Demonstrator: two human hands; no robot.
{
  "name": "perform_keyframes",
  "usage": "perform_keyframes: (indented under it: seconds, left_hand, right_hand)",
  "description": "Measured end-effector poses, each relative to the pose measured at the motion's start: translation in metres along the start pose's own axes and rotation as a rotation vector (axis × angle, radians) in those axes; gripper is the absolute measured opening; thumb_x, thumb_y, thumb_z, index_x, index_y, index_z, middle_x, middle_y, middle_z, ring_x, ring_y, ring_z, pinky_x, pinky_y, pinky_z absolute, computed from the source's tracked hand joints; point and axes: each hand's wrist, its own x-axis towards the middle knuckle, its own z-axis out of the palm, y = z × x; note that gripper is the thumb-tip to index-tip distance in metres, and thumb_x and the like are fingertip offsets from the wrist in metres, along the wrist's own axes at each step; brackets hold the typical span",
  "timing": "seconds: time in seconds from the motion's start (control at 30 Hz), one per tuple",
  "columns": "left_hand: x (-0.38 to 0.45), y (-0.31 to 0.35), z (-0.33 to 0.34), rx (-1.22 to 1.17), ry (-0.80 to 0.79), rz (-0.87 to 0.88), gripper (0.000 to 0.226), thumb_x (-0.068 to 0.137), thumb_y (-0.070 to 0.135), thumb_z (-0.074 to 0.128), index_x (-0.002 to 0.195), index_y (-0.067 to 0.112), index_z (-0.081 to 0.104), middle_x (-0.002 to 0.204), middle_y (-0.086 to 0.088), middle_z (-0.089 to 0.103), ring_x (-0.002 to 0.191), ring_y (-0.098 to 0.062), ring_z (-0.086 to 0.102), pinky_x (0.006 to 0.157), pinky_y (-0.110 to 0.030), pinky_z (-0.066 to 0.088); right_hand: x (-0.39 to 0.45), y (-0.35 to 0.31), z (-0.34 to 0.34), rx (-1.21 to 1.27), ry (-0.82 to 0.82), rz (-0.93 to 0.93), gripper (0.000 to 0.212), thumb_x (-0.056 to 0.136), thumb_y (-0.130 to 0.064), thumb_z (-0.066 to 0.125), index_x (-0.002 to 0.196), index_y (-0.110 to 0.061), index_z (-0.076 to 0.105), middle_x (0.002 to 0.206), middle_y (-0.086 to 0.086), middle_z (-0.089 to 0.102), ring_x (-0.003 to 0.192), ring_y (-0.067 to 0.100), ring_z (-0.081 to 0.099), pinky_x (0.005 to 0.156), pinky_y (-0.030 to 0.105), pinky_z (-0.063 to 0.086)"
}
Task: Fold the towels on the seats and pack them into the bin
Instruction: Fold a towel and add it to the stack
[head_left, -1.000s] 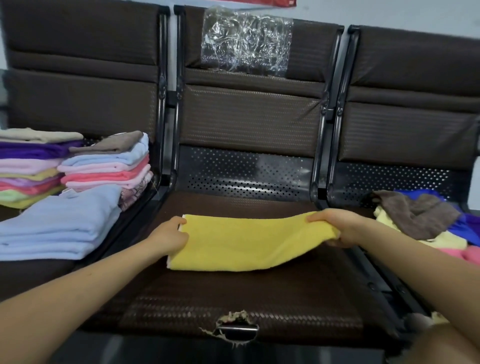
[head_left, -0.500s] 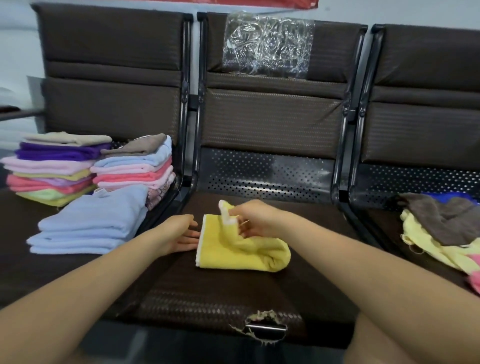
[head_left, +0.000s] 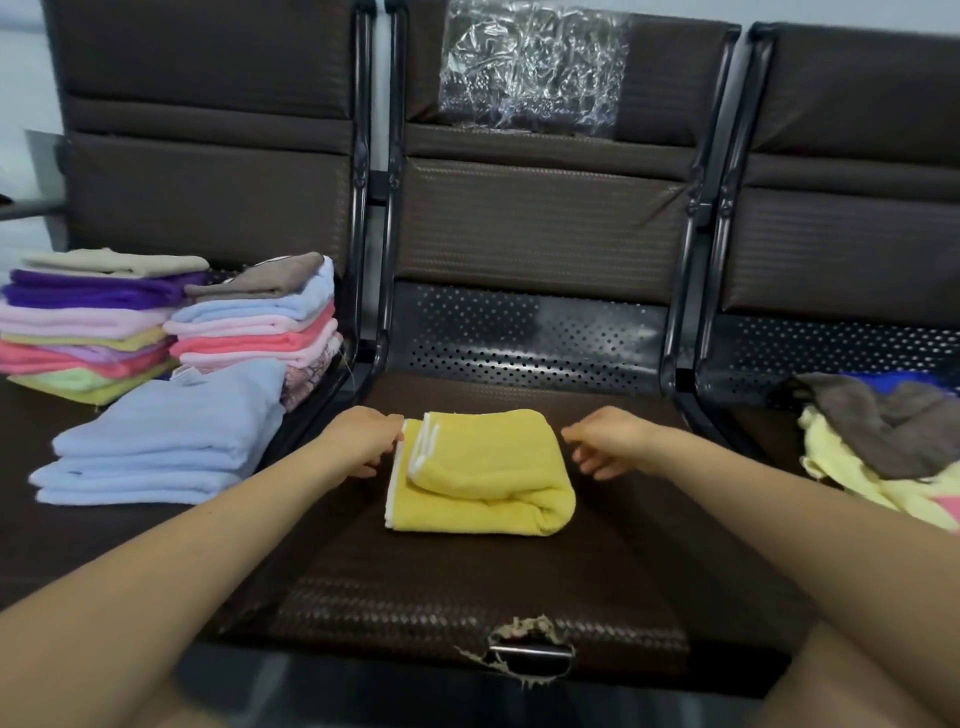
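A yellow towel (head_left: 483, 473) with a white edge lies folded over on the middle seat (head_left: 467, 597). My left hand (head_left: 363, 439) rests at the towel's left edge, fingers touching the white hem. My right hand (head_left: 605, 441) hovers just right of the towel, fingers loosely curled, holding nothing. Unfolded towels (head_left: 883, 447), brown, pale yellow, blue and pink, lie heaped on the right seat. No bin is in view.
On the left seat stand two stacks of folded towels (head_left: 88, 322) (head_left: 254, 322) and a folded light-blue towel pile (head_left: 166, 441) in front. Black metal armrests divide the seats. The middle seat's front edge has a torn hole (head_left: 524, 649). Clear plastic wrap (head_left: 530, 67) covers the middle backrest.
The yellow towel was stretched between both hands, then my right hand carried its right end over to the left. Now the towel lies folded in half and my right hand has let go and moved right.
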Motion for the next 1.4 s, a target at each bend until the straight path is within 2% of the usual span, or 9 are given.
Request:
perform_keyframes:
  seconds: [0.1, 0.27, 0.4, 0.57, 0.7, 0.93, 1.1, 1.27, 1.4]
  left_hand:
    - [-0.002, 0.005, 0.008, 0.127, -0.022, 0.007, 0.047, 0.096, 0.048, 0.043, 0.104, 0.009, 0.068, 0.107, -0.008, 0.064, 0.083, -0.018, 0.054, 0.062, -0.028, 0.045]
    - [-0.013, 0.023, 0.029, 0.151, -0.067, -0.048, 0.082, 0.085, 0.058, 0.058, 0.145, 0.007, 0.033, 0.139, -0.012, 0.047, 0.115, -0.028, 0.054, 0.069, -0.032, 0.042]
    - [-0.013, 0.038, 0.031, 0.023, -0.056, -0.017, 0.061, 0.086, 0.039, 0.063, 0.134, 0.008, 0.042, 0.12, -0.012, 0.052, 0.105, -0.027, 0.054, 0.071, -0.033, 0.041]
    - [-0.016, 0.035, 0.017, 0.092, 0.007, 0.016, 0.025, 0.086, 0.034, 0.054, 0.084, 0.01, 0.051, 0.077, -0.004, 0.048, 0.068, -0.016, 0.047, 0.056, -0.027, 0.034]
    - [-0.013, 0.004, 0.013, 0.409, -0.021, -0.041, 0.03, 0.088, 0.036, 0.052, 0.103, 0.01, 0.055, 0.085, -0.003, 0.05, 0.082, -0.019, 0.053, 0.062, -0.027, 0.039]
    - [-0.017, -0.001, 0.011, -0.127, -0.173, -0.18, 0.068, 0.086, 0.046, 0.062, 0.14, 0.012, 0.037, 0.127, -0.013, 0.054, 0.112, -0.028, 0.056, 0.094, -0.036, 0.048]
    - [-0.019, 0.002, -0.022, -0.282, -0.192, -0.06, 0.054, 0.074, 0.038, 0.064, 0.119, 0.012, 0.051, 0.092, -0.009, 0.056, 0.075, -0.02, 0.055, 0.058, -0.025, 0.042]
    - [-0.038, -0.007, -0.117, -0.745, -0.091, 0.2, 0.017, 0.069, 0.027, 0.058, 0.083, 0.019, 0.061, 0.068, 0.0, 0.056, 0.062, -0.014, 0.05, 0.07, -0.029, 0.045]
    - [-0.051, -0.031, -0.167, -0.901, 0.057, 0.26, 0.021, 0.089, 0.024, 0.049, 0.07, 0.02, 0.057, 0.05, 0.007, 0.054, 0.053, -0.012, 0.05, 0.061, -0.026, 0.049]
  right_hand:
    - [0.001, 0.006, 0.013, 0.016, -0.139, 0.051, 0.04, 0.1, -0.039, 0.045, 0.122, -0.007, 0.054, 0.11, 0.012, 0.062, 0.086, 0.019, 0.062, 0.065, 0.027, 0.053]
    - [0.001, -0.002, 0.025, 0.099, -0.182, -0.012, 0.04, 0.102, -0.037, 0.041, 0.124, -0.007, 0.055, 0.094, 0.006, 0.062, 0.082, 0.017, 0.061, 0.066, 0.028, 0.051]
    - [0.004, -0.007, 0.024, 0.071, -0.115, -0.032, 0.039, 0.1, -0.037, 0.045, 0.121, -0.007, 0.057, 0.101, 0.008, 0.064, 0.087, 0.02, 0.063, 0.069, 0.03, 0.053]
    - [0.008, -0.019, 0.034, -0.178, -0.012, -0.094, 0.047, 0.094, -0.05, 0.049, 0.112, -0.008, 0.06, 0.1, 0.005, 0.059, 0.09, 0.019, 0.06, 0.057, 0.026, 0.052]
    - [0.014, -0.024, 0.054, -0.175, -0.085, -0.032, 0.06, 0.089, -0.056, 0.056, 0.122, -0.006, 0.051, 0.11, 0.006, 0.055, 0.092, 0.02, 0.057, 0.047, 0.024, 0.045]
    - [0.019, -0.033, 0.059, 0.347, -0.285, 0.129, 0.055, 0.083, -0.03, 0.071, 0.13, -0.01, 0.051, 0.115, 0.014, 0.067, 0.102, 0.029, 0.065, 0.089, 0.04, 0.054]
    - [0.002, -0.067, 0.07, 0.483, -0.257, 0.01, 0.041, 0.094, -0.023, 0.055, 0.13, -0.007, 0.046, 0.114, 0.02, 0.063, 0.097, 0.031, 0.064, 0.074, 0.035, 0.053]
    - [-0.006, -0.128, 0.101, 0.683, -0.199, -0.145, 0.024, 0.096, -0.017, 0.05, 0.118, -0.007, 0.053, 0.095, 0.015, 0.066, 0.079, 0.024, 0.063, 0.058, 0.03, 0.049]
    - [0.006, -0.198, 0.147, 0.737, -0.173, -0.228, 0.051, 0.089, -0.02, 0.061, 0.134, -0.006, 0.043, 0.123, 0.016, 0.059, 0.101, 0.03, 0.062, 0.072, 0.037, 0.054]
